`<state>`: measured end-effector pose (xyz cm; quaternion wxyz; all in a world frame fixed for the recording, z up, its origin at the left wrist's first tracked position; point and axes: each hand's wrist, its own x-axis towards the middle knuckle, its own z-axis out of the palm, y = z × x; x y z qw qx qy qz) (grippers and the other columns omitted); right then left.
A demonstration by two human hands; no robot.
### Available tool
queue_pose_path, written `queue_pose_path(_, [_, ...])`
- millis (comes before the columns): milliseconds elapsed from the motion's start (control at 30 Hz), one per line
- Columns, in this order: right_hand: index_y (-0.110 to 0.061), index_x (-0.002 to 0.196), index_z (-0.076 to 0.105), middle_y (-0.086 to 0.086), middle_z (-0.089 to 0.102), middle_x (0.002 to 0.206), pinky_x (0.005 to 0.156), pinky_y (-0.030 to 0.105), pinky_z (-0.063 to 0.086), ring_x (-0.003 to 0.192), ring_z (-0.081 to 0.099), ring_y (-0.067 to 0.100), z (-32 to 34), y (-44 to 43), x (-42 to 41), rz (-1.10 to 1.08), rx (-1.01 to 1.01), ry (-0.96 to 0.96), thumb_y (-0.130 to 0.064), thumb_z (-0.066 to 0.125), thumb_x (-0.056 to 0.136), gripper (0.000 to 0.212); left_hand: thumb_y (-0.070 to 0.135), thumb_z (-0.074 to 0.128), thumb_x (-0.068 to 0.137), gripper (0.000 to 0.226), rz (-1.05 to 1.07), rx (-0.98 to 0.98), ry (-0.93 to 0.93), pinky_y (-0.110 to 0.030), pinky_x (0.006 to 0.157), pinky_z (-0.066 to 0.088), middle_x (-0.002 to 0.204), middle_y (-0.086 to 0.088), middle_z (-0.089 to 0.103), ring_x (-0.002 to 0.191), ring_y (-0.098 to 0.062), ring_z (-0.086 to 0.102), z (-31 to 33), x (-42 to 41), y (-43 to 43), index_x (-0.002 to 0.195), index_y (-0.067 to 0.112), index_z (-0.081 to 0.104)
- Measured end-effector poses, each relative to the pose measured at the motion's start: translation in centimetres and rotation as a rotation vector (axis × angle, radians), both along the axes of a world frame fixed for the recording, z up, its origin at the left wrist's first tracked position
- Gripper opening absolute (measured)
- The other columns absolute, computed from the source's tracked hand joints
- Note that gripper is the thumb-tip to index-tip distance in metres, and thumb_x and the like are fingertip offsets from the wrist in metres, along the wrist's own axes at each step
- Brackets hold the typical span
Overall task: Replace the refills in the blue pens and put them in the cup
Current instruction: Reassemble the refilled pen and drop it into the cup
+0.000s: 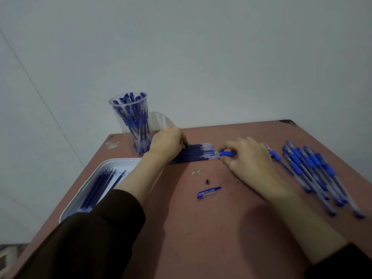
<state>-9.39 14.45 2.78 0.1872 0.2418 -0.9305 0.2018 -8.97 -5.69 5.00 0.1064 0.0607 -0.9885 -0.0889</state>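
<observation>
A row of dark blue refills lies side by side at the middle of the brown table. My left hand rests on their left ends with curled fingers. My right hand pinches a blue pen part at the refills' right ends. A clear cup packed with blue pens stands at the back left. Several blue pens lie in a pile on the right. A blue pen cap and a small dark tip piece lie in front of the refills.
A white tray holding several refills sits at the table's left edge, partly under my left forearm. A second clear cup shows behind my left hand. Small scraps lie near the middle. The table's far edge meets a grey wall.
</observation>
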Motion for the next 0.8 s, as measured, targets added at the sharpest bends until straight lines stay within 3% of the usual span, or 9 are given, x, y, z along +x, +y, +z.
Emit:
queue_pose_path(233, [-0.033, 0.104, 0.067, -0.013, 0.044, 0.077, 0.076, 0.03, 0.026, 0.084, 0.036, 0.011, -0.1, -0.1, 0.0, 0.015, 0.002, -0.018, -0.025, 0.058, 0.088, 0.02, 0.013, 0.064, 0.086, 0.025, -0.004, -0.041, 0.013, -0.036, 0.08, 0.048, 0.107, -0.007, 0.07, 0.099, -0.028, 0.063, -0.2, 0.1, -0.1, 0.108, 0.021, 0.072])
queue_pose_path(367, [-0.031, 0.105, 0.067, -0.012, 0.048, 0.081, 0.077, 0.03, 0.028, 0.09, 0.045, 0.015, -0.1, -0.2, 0.2, 0.053, -0.03, -0.035, -0.025, 0.058, 0.088, 0.02, 0.018, 0.065, 0.087, 0.023, -0.006, -0.014, 0.04, -0.036, 0.082, 0.05, 0.107, -0.006, 0.069, 0.099, -0.027, 0.063, -0.1, 0.8, -0.5, 0.109, 0.02, 0.07])
queue_pose_path(533, [-0.027, 0.101, 0.07, -0.011, 0.05, 0.075, 0.073, 0.028, 0.031, 0.08, 0.046, 0.014, -0.6, -1.0, 0.8, 0.15, -0.121, -0.018, -0.022, 0.062, 0.086, 0.018, 0.018, 0.066, 0.083, 0.016, 0.018, 0.119, 0.146, -0.039, 0.085, 0.053, 0.094, 0.0, 0.074, 0.091, -0.022, 0.067, 0.1, 4.1, -2.4, 0.096, 0.021, 0.075])
queue_pose_path(600, [-0.026, 0.097, 0.071, -0.015, 0.049, 0.071, 0.071, 0.029, 0.035, 0.079, 0.05, 0.016, -0.7, -1.3, 1.1, 0.193, -0.157, -0.014, -0.021, 0.065, 0.084, 0.015, 0.016, 0.068, 0.081, 0.014, 0.041, 0.171, 0.158, -0.034, 0.083, 0.052, 0.089, 0.003, 0.074, 0.086, -0.017, 0.067, 0.5, 6.1, -3.8, 0.092, 0.021, 0.076])
queue_pose_path(667, [-0.026, 0.096, 0.072, -0.017, 0.05, 0.071, 0.072, 0.032, 0.042, 0.079, 0.051, 0.015, -0.7, -1.6, 1.4, 0.226, -0.173, -0.029, -0.02, 0.066, 0.083, 0.015, 0.014, 0.069, 0.081, 0.011, 0.073, 0.165, 0.162, -0.026, 0.077, 0.048, 0.084, 0.003, 0.072, 0.08, -0.014, 0.065, 0.9, 8.4, -5.5, 0.088, 0.018, 0.076])
queue_pose_path(800, [-0.026, 0.094, 0.073, -0.011, 0.056, 0.074, 0.071, 0.034, 0.045, 0.078, 0.054, 0.017, -0.8, -1.9, 1.8, 0.256, -0.181, -0.032, -0.017, 0.069, 0.082, 0.015, 0.021, 0.07, 0.081, 0.009, 0.252, 0.123, 0.068, -0.033, 0.082, 0.051, 0.089, -0.002, 0.072, 0.086, -0.02, 0.065, 0.7, 12.2, -8.7, 0.087, 0.018, 0.075])
